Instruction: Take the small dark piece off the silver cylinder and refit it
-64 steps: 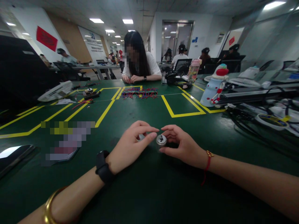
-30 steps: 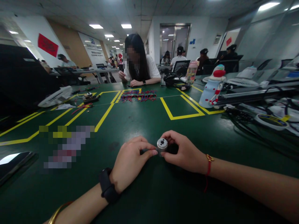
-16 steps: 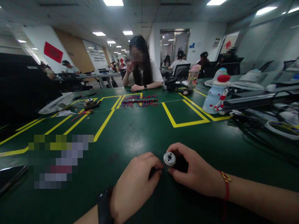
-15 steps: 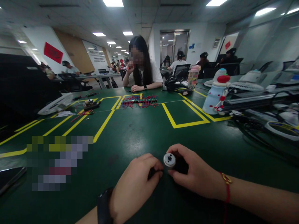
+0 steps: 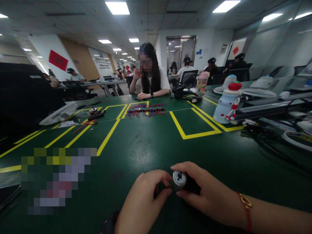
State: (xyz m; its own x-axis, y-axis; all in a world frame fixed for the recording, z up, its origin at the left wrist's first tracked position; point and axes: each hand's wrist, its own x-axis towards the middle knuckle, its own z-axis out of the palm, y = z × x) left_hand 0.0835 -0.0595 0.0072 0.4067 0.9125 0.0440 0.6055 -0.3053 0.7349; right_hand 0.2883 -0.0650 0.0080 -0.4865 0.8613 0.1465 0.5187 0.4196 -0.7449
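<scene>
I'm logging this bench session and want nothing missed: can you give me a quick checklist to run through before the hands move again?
1. Right hand grips the small silver cylinder: ok.
2. Left hand fingertips meet the cylinder's side: ok.
3. Whether the left hand pinches a separate small part: cannot tell.
4. Cylinder's round end face turned toward the camera, visible: ok.
5. Green table bare just ahead of the hands: ok.
6. Bundle of red and blue wires lies far off, near the seated person: ok.
</scene>
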